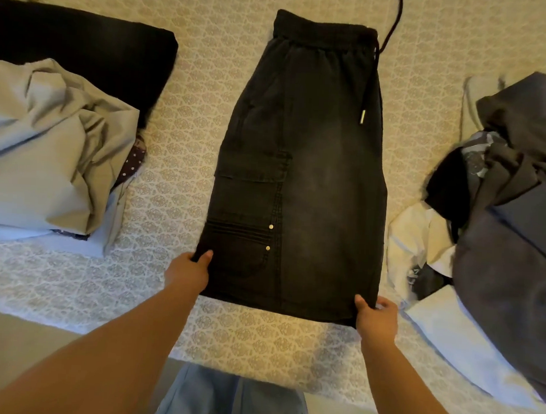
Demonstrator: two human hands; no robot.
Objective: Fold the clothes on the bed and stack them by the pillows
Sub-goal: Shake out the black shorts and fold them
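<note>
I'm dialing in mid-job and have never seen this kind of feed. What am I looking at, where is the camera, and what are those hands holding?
There is no machine here: a person works with bare hands, and the single picture comes from a camera worn on their head, looking forward and down. The patterned bed cover fills the view. Black cargo shorts, already folded in half lengthwise, lie flat in the middle, waistband away from the person. The left hand and the right hand each pinch a corner of the near hem. A grey garment pile sits at left over a dark cushion; a heap of dark clothes sits at right.
</note>
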